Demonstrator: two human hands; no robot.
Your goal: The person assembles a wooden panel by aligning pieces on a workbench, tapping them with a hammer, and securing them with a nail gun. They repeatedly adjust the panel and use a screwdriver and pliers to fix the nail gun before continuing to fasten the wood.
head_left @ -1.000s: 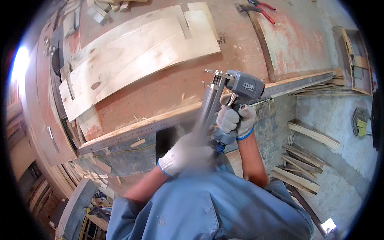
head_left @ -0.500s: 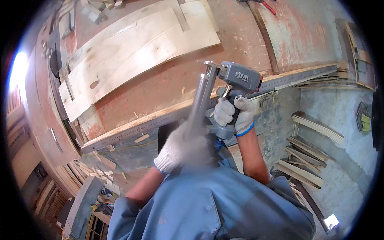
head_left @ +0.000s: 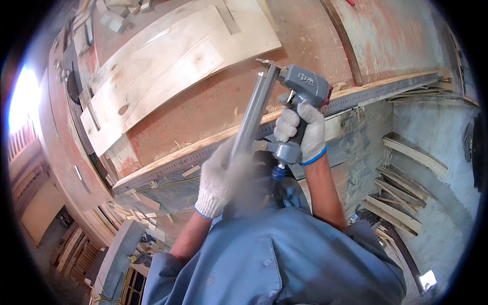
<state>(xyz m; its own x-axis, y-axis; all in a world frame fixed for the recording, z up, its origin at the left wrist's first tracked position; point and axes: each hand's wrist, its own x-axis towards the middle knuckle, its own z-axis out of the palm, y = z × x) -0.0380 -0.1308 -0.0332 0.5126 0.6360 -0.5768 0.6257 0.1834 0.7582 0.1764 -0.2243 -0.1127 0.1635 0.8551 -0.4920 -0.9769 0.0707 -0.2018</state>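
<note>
From where I stand, the person's right hand, in a white knitted glove with a blue cuff, has its fingers curled firmly round the dark handle of a grey nail gun, with the thumb side high up near the gun's body. The handle sits between those fingers and the palm. The left hand, gloved too, is at the low end of the gun's long rail; its fingers are a blur there, so I can't tell how far they are closed or whether they grip anything.

The gun is held at the near edge of the workbench, its upper part showing against the bench top. The rail's long axis slants from the left hand by the person's body up and a little right, toward the bench. The metal nose points left along the bench; the red-trimmed back end faces right. A blue fitting hangs under the handle's base, on the person's side of the bench edge.

A metal ruler runs along the bench's near edge. Thin plywood sheets lie across the bench top, and a toothed saw blade stands at its left end. Stacked wood strips sit low, right of the bench's near side.
</note>
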